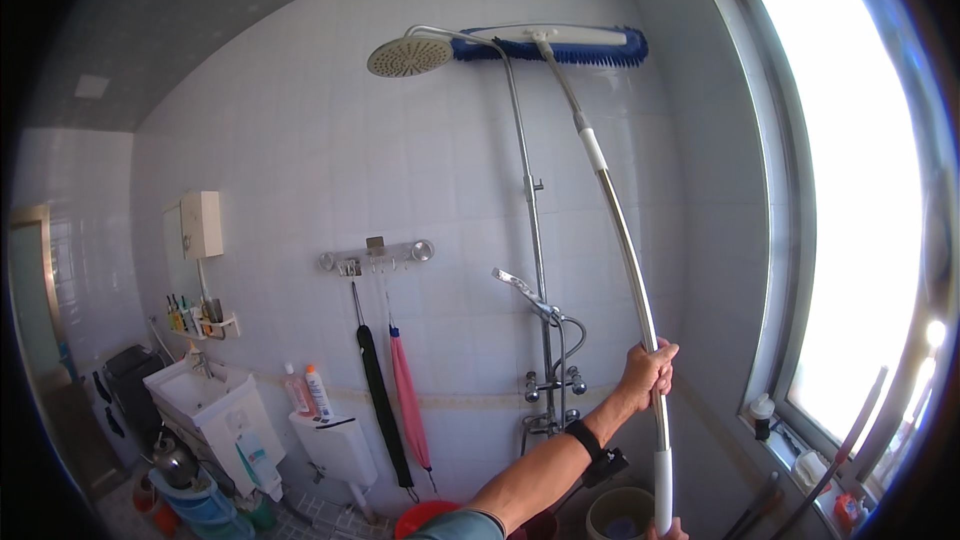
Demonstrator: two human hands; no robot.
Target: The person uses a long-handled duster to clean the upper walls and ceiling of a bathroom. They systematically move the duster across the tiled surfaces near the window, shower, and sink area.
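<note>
- Main item: long-handled mop (626,240), silver metal pole with white plastic sleeves. Runs from the bottom edge, right of centre, to high on the wall, leaning left toward the top.
- Blue fringed mop head (600,55) with white top plate: up by the pale tiled wall (270,170), right of the round metal shower head (410,57). Its left part sits behind the chrome shower pipe (517,115). Wall contact: can't tell.
- Left hand (648,378): fingers closed round the lower half of the pole, no visible gap. Black wristband (585,440), teal sleeve (462,526) at the frame edge.
- Right hand (672,532): just a sliver at the white lower sleeve, bottom edge. Finger closure: can't tell.
- Left of the pole: silver hand shower (518,288) and chrome mixer tap (555,385) on the wall.
- Further left: closed black umbrella (378,400) and closed pink umbrella (407,395) hanging below a silver hook rail (390,253).
- White cistern (338,452) below, two bottles standing on it. White washbasin (200,390) at far left.
- Floor: red plastic basin (425,514) and pale round bucket (600,520) at the lower edge.
- Right side: bright window (840,140), small items along its sill.
</note>
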